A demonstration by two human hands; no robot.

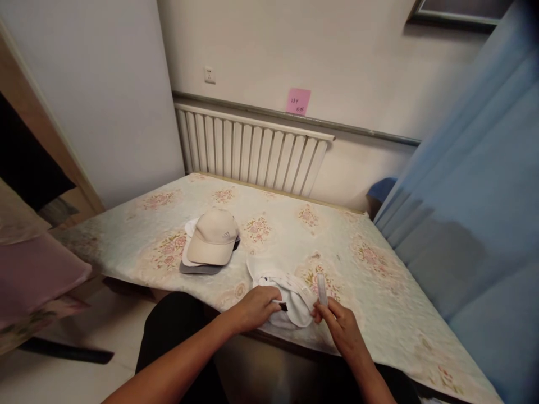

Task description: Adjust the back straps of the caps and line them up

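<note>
A white cap (300, 307) lies tipped over near the front edge of the bed, its inside partly facing me. My left hand (263, 306) is closed on the left side of this cap, and a small dark patch shows beside its thumb and fingers. At the cap's right side, my right hand (340, 321) pinches a pale grey strap (322, 287) that sticks up from the fingers. Whether the strap is joined to the cap is hidden. Left of the hands sits a stack of caps, with a beige cap (214, 235) on top and a grey brim (200, 269) below.
A floral cover (278, 216) spreads over the bed. Behind it stand a white radiator (252, 151) and a wall with a pink note (298, 101). A blue curtain (458, 213) hangs at the right. Pink cloth (37, 275) hangs at the left.
</note>
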